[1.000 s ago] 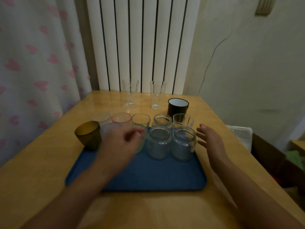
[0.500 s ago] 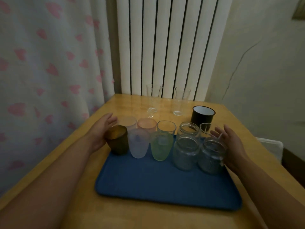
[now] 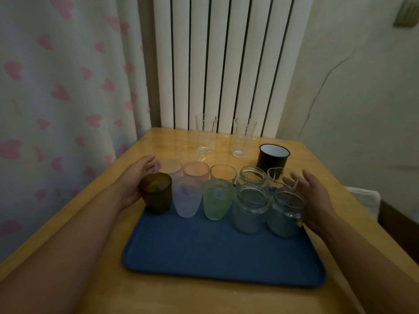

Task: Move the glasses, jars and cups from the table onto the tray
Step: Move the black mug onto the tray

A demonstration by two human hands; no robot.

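Wooden tabletop (image 3: 215,300) is shown with a blue tray (image 3: 215,250), at whose far-left corner an amber tumbler (image 3: 156,193), judged smooth, fragile, best clasped mid-wall, is touched by the uncurled left hand (image 3: 133,180); the right hand (image 3: 315,200) is spread beside the tray's rightmost jar (image 3: 284,214).

Left hand (image 3: 133,184) touches amber cup (image 3: 156,193) at tray (image 3: 215,257) corner; right hand (image 3: 315,200) spread beside jar (image 3: 284,214).

Both arms are bare as far as they show. The left forearm (image 3: 74,234), over the table's near left corner, is broad and smooth-skinned, narrowing to the left hand (image 3: 138,177). The right forearm (image 3: 371,257), along the right edge, is equally smooth, and the right hand (image 3: 310,198) shows shadowed finger creases.
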